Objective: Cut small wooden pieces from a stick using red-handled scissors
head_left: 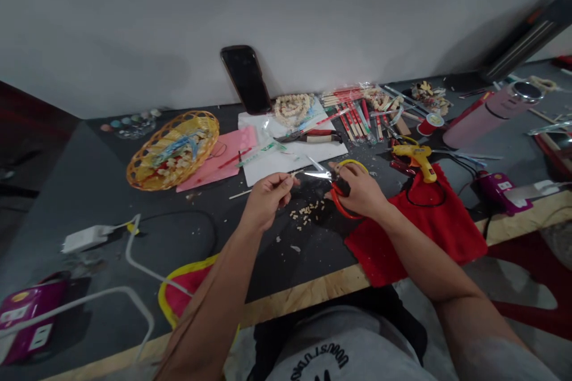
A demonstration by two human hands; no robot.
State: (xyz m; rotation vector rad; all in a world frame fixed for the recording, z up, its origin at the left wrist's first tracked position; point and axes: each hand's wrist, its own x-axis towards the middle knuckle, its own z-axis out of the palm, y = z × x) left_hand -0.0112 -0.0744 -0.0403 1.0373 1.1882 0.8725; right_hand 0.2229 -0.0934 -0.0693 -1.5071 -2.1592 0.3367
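Observation:
My right hand [360, 189] grips the red handles of a pair of scissors [333, 181], whose blades stand apart and point left. My left hand [268, 195] pinches a thin wooden stick [295, 173] with its tip between the blades. Below the hands lies a scatter of small cut wooden bits [308, 212] on the dark table [111, 202].
A yellow glue gun [417, 158] and red cloth [424, 220] lie right of my hands. Behind them are white paper [286, 161], pliers [313, 136], packed chopsticks [353, 113] and a leaning phone [245, 78]. At left sit a wicker basket [172, 149] and white cable [134, 250].

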